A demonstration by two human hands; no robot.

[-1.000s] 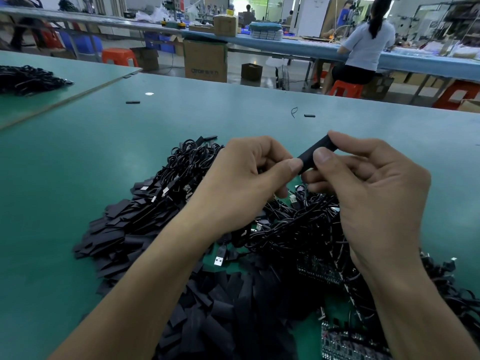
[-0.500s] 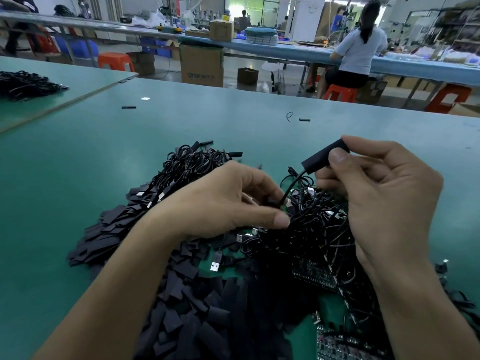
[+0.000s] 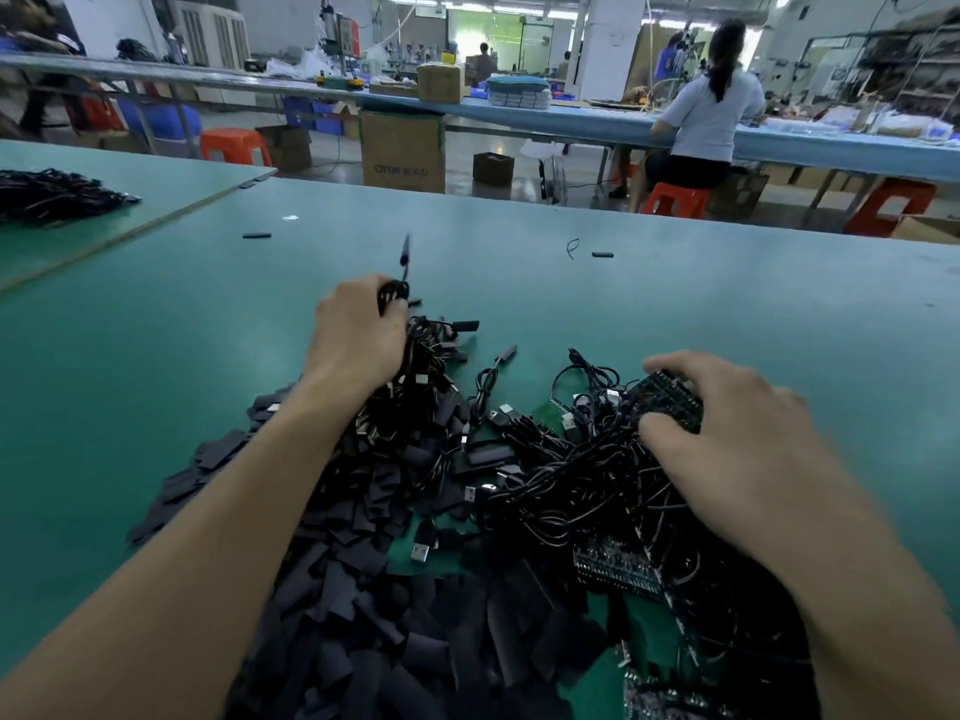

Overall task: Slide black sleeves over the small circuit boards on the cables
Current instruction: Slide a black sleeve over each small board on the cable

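Note:
My left hand (image 3: 358,330) grips a coiled black cable (image 3: 394,292) at the far end of the pile; its sleeved board end (image 3: 404,252) swings blurred above the table. My right hand (image 3: 727,423) pinches a small dark circuit board (image 3: 670,400) between thumb and fingers, over a tangle of black USB cables (image 3: 561,470). A heap of loose flat black sleeves (image 3: 363,589) lies in front of me, under my left forearm. More circuit boards (image 3: 618,566) lie among the cables near my right wrist.
The green table (image 3: 156,356) stretches ahead with two stray sleeves (image 3: 257,235) (image 3: 602,254) on it. Another cable pile (image 3: 52,194) sits on the adjoining table at left. A person (image 3: 706,111) sits at a far bench, with boxes and red stools behind.
My left hand has carried the sleeved cable away to the far left of the pile. My right hand has let go of the sleeve and dropped onto a circuit board in the tangle.

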